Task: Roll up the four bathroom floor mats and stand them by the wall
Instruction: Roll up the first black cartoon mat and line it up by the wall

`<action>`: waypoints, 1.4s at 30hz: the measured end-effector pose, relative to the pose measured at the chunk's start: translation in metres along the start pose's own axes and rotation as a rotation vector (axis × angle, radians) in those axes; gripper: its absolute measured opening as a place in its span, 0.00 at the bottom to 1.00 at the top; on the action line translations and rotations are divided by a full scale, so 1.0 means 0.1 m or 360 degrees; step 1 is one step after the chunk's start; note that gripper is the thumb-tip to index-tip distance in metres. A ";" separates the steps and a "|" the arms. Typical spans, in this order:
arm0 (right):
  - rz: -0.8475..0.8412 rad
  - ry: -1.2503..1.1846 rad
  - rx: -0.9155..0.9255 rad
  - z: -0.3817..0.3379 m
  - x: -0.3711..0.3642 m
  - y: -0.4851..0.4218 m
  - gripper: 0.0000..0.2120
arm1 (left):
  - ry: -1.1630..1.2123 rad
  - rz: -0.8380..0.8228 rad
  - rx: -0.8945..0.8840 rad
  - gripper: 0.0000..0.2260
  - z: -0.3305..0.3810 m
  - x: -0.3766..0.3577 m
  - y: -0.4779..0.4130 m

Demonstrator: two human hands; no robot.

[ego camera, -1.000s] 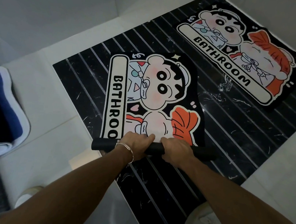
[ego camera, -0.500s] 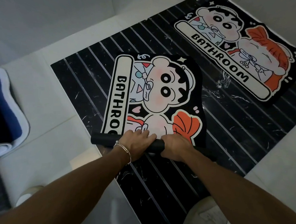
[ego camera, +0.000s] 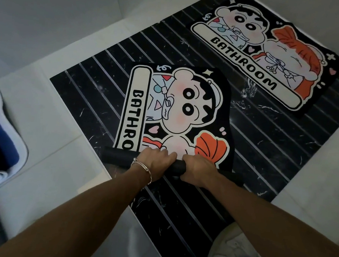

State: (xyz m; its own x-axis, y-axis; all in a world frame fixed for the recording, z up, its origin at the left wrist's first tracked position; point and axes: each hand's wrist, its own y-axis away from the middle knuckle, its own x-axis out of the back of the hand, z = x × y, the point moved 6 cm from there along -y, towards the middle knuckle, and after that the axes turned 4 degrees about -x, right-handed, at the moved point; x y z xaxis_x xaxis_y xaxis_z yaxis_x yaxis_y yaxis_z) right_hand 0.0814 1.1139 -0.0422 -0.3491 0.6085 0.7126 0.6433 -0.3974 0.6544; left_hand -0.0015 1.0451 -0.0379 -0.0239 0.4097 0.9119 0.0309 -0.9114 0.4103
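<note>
A black cartoon mat (ego camera: pixel 175 109) printed "BATHROOM" lies on the dark striped floor, and its near end is wound into a black roll (ego camera: pixel 120 158). My left hand (ego camera: pixel 155 161), with a bracelet on the wrist, grips the roll at its middle, fingers curled over the top. My right hand (ego camera: pixel 198 168) grips the roll right beside it. A second, identical mat (ego camera: pixel 266 55) lies flat at the far right. A blue and white mat (ego camera: pixel 5 139) is partly in view at the left edge, its near end looking rolled.
The black marble floor panel (ego camera: pixel 262 143) with pale stripes is bordered by white tiles (ego camera: pixel 38 111) on the left and right. A grey wall (ego camera: pixel 53 14) rises at the far left. My white shoe (ego camera: pixel 235 249) stands at the bottom edge.
Both hands have pushed the roll forward a little; more of the near mat's print is wound in, and its lettering now ends at "BATHRO".
</note>
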 end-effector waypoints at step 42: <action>0.0458 0.0086 0.0015 0.52 0.02 0.27 0.17 | 0.0060 -0.0113 -0.0006 0.17 0.49 0.31 -0.33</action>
State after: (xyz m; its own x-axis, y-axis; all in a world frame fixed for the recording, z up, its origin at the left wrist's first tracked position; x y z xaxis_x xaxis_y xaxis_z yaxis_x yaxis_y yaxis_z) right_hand 0.1334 1.1396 -0.0365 -0.1871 0.4339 0.8813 0.7275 -0.5417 0.4212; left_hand 0.0453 1.0894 -0.0227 -0.0633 0.4716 0.8795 0.0238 -0.8803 0.4738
